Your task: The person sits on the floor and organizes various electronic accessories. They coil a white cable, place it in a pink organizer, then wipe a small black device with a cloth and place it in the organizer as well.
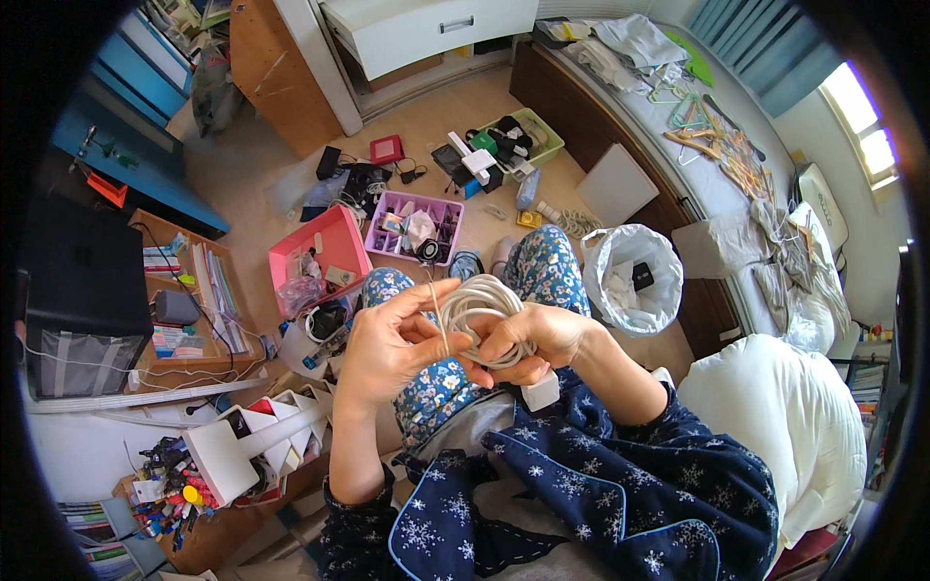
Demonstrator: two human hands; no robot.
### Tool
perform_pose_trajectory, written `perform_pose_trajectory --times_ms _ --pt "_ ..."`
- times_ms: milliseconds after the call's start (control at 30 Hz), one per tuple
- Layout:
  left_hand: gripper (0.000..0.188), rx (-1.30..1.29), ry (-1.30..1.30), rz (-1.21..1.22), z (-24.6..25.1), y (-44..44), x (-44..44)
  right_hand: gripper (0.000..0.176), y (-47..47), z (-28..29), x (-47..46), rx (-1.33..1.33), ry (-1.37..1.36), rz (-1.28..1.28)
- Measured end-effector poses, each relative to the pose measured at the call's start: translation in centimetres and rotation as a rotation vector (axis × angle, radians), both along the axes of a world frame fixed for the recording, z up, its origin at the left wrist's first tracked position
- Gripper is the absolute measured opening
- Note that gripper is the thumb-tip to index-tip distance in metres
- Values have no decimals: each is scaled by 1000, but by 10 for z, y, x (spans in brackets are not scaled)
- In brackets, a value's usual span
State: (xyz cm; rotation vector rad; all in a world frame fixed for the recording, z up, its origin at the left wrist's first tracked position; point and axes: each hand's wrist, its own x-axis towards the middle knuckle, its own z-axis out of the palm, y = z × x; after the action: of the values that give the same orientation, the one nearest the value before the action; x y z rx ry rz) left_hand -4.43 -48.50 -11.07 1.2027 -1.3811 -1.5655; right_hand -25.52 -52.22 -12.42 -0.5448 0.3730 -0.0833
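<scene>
A thick coil of white cable point(483, 296) is gripped in my right hand point(554, 332), above my lap. From under that hand sticks out a white block point(541, 393), perhaps the cable's plug or adapter. My left hand point(378, 350) holds a thin tan band point(439, 319), which looks like a rubber band, stretched between thumb and fingers. The band stands at the left side of the coil, and the left fingertips come close to the loops. Whether the band passes around any loop cannot be made out.
On the floor ahead lie a purple divided box point(373, 247), a pink box point(278, 250) and a green basket point(556, 138) with small items. A bin with a white liner point(672, 290) stands right of my knees. Hangers point(701, 138) lie on the bed. At left is a desk lamp point(218, 465).
</scene>
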Motion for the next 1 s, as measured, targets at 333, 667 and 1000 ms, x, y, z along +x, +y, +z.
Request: perform_pose_trajectory --times_ms 333,667,1000 --pt "29 -4 163 69 -10 -10 -23 26 -11 -11 -6 -60 23 -25" --pt "17 13 50 76 -16 -4 -13 80 -3 -26 6 -16 -183 -21" --pt "29 -266 -419 -196 14 -18 -11 77 -6 -24 3 -186 106 202"
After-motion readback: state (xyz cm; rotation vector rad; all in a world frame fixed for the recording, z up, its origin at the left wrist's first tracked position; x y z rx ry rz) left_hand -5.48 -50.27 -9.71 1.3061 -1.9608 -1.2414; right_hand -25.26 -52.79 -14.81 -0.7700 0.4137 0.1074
